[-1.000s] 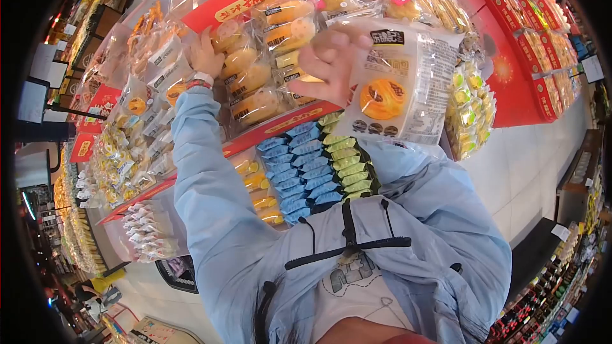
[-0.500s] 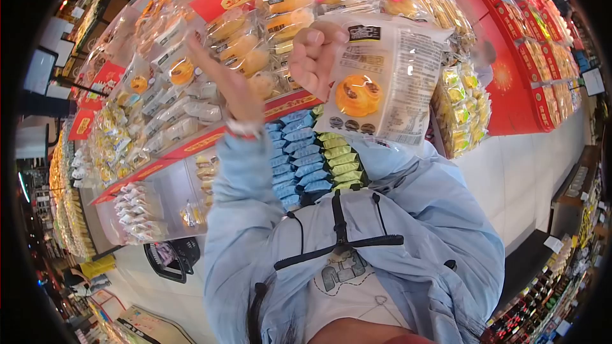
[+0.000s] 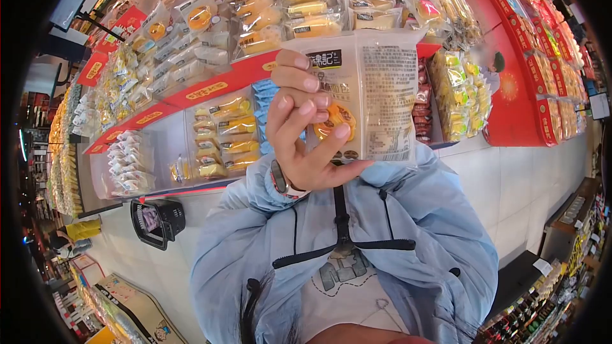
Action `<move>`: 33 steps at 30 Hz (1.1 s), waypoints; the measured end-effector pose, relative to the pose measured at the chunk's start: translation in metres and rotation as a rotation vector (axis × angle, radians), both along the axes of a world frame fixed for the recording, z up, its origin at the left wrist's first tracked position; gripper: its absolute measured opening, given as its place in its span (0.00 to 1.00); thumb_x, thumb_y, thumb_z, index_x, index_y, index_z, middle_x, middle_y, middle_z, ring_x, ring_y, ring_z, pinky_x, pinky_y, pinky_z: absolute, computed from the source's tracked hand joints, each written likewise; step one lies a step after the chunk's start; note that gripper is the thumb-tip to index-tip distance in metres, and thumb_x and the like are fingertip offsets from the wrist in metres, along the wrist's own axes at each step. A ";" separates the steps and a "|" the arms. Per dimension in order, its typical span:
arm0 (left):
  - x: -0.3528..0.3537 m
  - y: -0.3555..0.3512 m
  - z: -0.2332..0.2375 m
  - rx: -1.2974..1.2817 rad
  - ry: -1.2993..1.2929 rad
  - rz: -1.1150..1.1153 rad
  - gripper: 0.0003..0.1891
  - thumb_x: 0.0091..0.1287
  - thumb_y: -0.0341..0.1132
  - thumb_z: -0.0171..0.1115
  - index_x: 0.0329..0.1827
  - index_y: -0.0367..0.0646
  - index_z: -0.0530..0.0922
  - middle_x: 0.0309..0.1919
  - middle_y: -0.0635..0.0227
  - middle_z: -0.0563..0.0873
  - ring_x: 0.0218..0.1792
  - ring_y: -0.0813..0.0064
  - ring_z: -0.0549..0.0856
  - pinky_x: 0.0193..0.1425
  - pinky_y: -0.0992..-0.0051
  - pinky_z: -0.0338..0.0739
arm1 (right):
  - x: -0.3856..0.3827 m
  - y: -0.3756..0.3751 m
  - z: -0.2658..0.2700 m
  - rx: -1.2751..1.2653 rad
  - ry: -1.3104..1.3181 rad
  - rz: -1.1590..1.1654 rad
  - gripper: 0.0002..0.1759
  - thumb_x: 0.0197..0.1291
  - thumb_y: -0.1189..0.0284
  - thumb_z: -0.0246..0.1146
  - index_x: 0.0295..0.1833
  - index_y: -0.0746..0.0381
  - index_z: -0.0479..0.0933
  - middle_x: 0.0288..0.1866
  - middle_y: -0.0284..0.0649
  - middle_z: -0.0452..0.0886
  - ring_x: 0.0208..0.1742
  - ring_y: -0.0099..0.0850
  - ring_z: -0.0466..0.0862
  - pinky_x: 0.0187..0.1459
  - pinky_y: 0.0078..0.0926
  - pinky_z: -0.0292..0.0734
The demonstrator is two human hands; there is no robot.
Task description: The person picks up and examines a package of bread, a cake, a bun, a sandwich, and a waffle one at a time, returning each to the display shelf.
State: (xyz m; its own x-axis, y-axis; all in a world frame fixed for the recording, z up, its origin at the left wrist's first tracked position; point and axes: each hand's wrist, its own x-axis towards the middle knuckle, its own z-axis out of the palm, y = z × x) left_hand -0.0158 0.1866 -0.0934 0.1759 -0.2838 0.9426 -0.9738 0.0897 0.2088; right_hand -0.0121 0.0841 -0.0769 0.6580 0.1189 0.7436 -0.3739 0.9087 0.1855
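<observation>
A clear-and-white plastic bag of bread (image 3: 389, 99), with a pastry picture and printed text facing me, is held upright in front of my chest. My right hand (image 3: 293, 67) holds it from behind, its fingers curled around the left edge; the rest of that hand is hidden by the bag. My left hand (image 3: 303, 137), with a watch (image 3: 278, 177) on the wrist, is over the bag's lower left front. Its thumb and index finger are spread apart across the pastry picture, and the other fingers are bent.
Packaged breads (image 3: 312, 0) fill the sloped display behind the bag. Below it, a lower shelf holds yellow packets (image 3: 237, 127) and white packets (image 3: 131, 162). A black shopping basket (image 3: 156, 222) stands on the floor at left. Red shelving (image 3: 526, 102) runs along the right.
My left hand has come from the display at the left to the front of the bread bag. The bag has shifted slightly left and lower, and the view has turned a little.
</observation>
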 end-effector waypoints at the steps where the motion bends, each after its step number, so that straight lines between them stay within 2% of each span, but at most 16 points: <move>1: -0.005 0.004 0.000 0.009 0.001 0.001 0.29 0.43 0.53 0.73 0.49 0.54 0.78 0.59 0.57 0.66 0.64 0.52 0.60 0.63 0.55 0.59 | -0.006 0.003 0.001 -0.005 0.013 -0.004 0.26 0.52 0.64 0.65 0.48 0.63 0.58 0.43 0.41 0.63 0.45 0.34 0.71 0.52 0.31 0.70; 8: -0.035 0.015 0.001 0.062 -0.003 0.017 0.25 0.42 0.53 0.72 0.44 0.54 0.81 0.58 0.59 0.68 0.63 0.54 0.62 0.61 0.56 0.61 | -0.038 0.014 0.003 -0.046 0.092 -0.048 0.24 0.54 0.64 0.63 0.46 0.62 0.58 0.42 0.40 0.63 0.43 0.32 0.71 0.49 0.28 0.71; 23: -0.053 0.014 0.004 0.086 0.008 0.017 0.25 0.44 0.53 0.71 0.45 0.53 0.80 0.58 0.59 0.67 0.62 0.54 0.61 0.60 0.56 0.62 | -0.063 0.013 0.003 -0.053 0.172 -0.050 0.20 0.58 0.63 0.59 0.44 0.61 0.57 0.38 0.39 0.64 0.38 0.30 0.72 0.42 0.24 0.72; 26: -0.054 0.010 0.004 0.076 -0.005 0.009 0.25 0.44 0.53 0.71 0.45 0.53 0.80 0.57 0.59 0.67 0.62 0.54 0.61 0.60 0.56 0.62 | -0.066 0.010 0.003 -0.060 0.177 -0.066 0.22 0.58 0.62 0.60 0.44 0.62 0.57 0.38 0.39 0.64 0.37 0.30 0.72 0.40 0.21 0.72; 33: -0.056 0.011 0.003 0.112 0.010 -0.014 0.24 0.45 0.53 0.70 0.44 0.54 0.81 0.57 0.58 0.68 0.62 0.53 0.61 0.61 0.56 0.62 | -0.059 0.002 -0.013 -0.088 0.087 -0.084 0.22 0.58 0.61 0.60 0.45 0.62 0.57 0.37 0.39 0.64 0.36 0.29 0.73 0.41 0.22 0.73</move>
